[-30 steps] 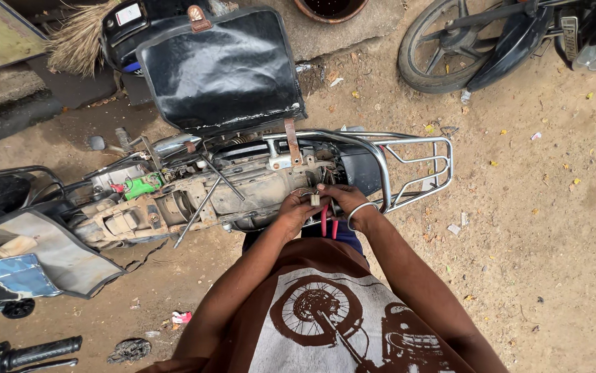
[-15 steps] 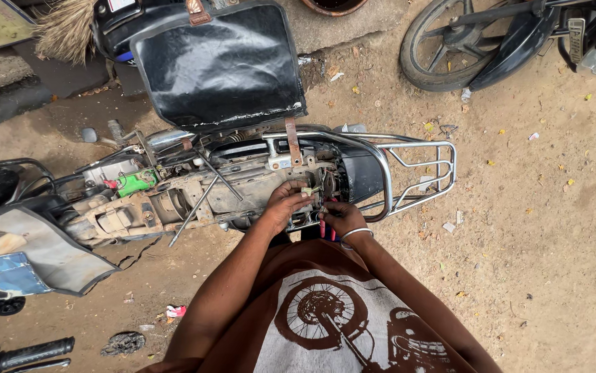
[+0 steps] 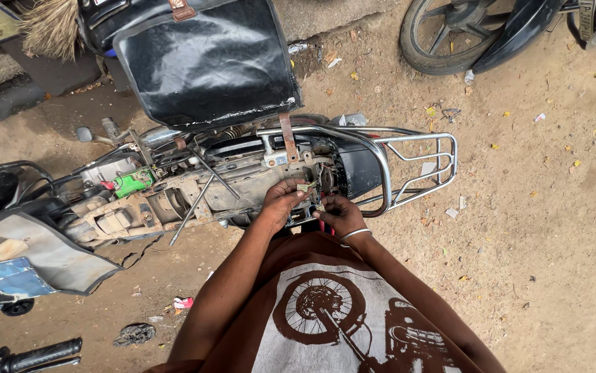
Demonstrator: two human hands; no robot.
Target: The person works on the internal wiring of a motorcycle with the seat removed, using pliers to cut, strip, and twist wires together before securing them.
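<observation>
A stripped scooter point(image 3: 173, 200) stands across the dirt ground in front of me, its black seat point(image 3: 208, 62) flipped up and its frame bare. My left hand point(image 3: 280, 204) presses on the frame near the rear and pinches a small pale part point(image 3: 305, 187) at its fingertips. My right hand point(image 3: 339, 214), with a metal bangle on the wrist, sits just beside it and grips a red-handled tool point(image 3: 323, 226) against the frame. The tool's tip is hidden behind my fingers.
A chrome rear carrier rack point(image 3: 415, 166) juts out to the right of my hands. Another motorbike's wheel point(image 3: 450, 34) stands at the top right. A loose body panel point(image 3: 42, 255), a handlebar grip point(image 3: 35, 356) and a rag point(image 3: 134, 334) lie at the left.
Both hands have stayed at the same spot on the rear frame, shifting slightly together. The camera view has drifted a little and the scooter sits higher in view.
</observation>
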